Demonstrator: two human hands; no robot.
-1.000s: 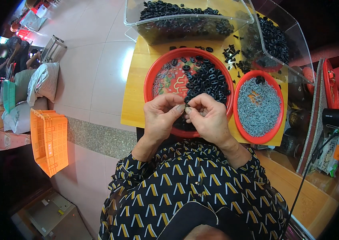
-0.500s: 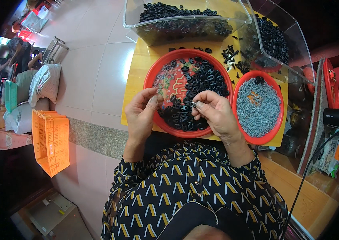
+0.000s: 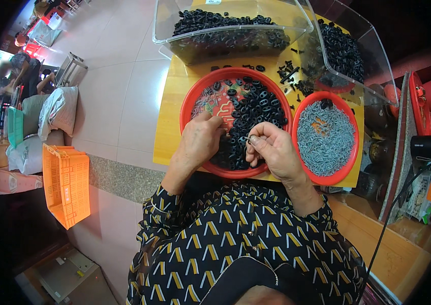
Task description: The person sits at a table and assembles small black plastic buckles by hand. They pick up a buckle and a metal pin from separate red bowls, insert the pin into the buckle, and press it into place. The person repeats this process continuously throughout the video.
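Observation:
A round red tray (image 3: pixel 187 96) in front of me holds many small black oval parts with two holes (image 3: pixel 264 101), heaped at its right, and thin silvery pieces (image 3: pixel 208 99) at its upper left. My left hand (image 3: pixel 199 141) reaches down over the tray's left side, back upward and fingers curled in; its fingertips are hidden among the black parts. Over the lower right of the tray my right hand (image 3: pixel 275 151) pinches a small silvery screw between thumb and forefinger, its tip pointing left. A smaller red oval tray (image 3: pixel 355 147) at the right is filled with similar small metal screws (image 3: pixel 325 140).
Two clear plastic bins (image 3: pixel 236 38) (image 3: pixel 378 61) of black parts stand at the far side of the yellow table (image 3: pixel 167 132). Loose black screws (image 3: pixel 289 71) lie between them. An orange crate (image 3: pixel 67 185) and stuffed sacks (image 3: pixel 59 109) are on the left; another person (image 3: pixel 25 71) is beyond.
My left hand has turned over and moved down into the tray from a raised pinch above its left side. My right hand stays nearly in place with the screw.

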